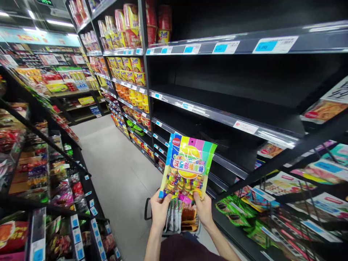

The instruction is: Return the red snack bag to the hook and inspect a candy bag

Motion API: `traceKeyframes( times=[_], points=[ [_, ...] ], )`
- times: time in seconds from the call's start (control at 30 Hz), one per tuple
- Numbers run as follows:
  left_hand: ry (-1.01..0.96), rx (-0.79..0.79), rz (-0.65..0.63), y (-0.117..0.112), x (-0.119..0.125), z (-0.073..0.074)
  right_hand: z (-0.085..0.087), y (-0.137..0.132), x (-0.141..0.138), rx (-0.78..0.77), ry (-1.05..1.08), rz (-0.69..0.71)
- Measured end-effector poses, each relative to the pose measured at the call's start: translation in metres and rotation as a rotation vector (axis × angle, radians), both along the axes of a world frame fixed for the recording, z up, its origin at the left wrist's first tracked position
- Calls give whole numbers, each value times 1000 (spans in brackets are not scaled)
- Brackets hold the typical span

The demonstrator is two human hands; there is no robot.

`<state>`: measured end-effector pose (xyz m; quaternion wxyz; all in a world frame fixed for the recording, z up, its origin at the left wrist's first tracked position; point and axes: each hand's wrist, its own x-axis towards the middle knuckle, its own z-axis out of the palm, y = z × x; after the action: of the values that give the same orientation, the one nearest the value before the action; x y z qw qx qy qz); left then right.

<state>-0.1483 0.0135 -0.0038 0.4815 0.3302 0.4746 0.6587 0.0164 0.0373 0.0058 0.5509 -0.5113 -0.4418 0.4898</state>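
A colourful candy bag point(187, 165) with a rainbow top and burger-shaped sweets inside is held upright in front of me. My left hand point(159, 209) grips its lower left corner. My right hand point(203, 208) grips its lower right corner. Both hands are closed on the bag. Below the bag sits a shopping basket point(148, 209) with several snack packets point(181, 215) in it. The bag hangs level with the dark lower shelves point(217, 116) on the right.
A store aisle with a grey floor point(114, 163) runs ahead. Stocked racks point(43, 166) line the left. On the right, noodle cups point(133, 72) fill the far shelves, and hanging snack packs point(299, 192) sit at the near right.
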Motion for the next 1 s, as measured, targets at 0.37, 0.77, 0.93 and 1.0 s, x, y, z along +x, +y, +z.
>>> traceKeyframes(
  times=[0.37, 0.77, 0.93, 1.0],
  points=[
    [-47, -56, -47, 1, 5, -1, 12, 5, 11, -52, -62, 222],
    [-381, -36, -15, -2, 30, -20, -3, 1, 5, -15, 118, 268],
    [-370, -92, -37, -1, 34, -19, -13, -2, -1, -10, 84, 208],
    [-362, -95, -33, 0, 35, -17, -11, -2, -1, -17, 77, 193]
  ],
)
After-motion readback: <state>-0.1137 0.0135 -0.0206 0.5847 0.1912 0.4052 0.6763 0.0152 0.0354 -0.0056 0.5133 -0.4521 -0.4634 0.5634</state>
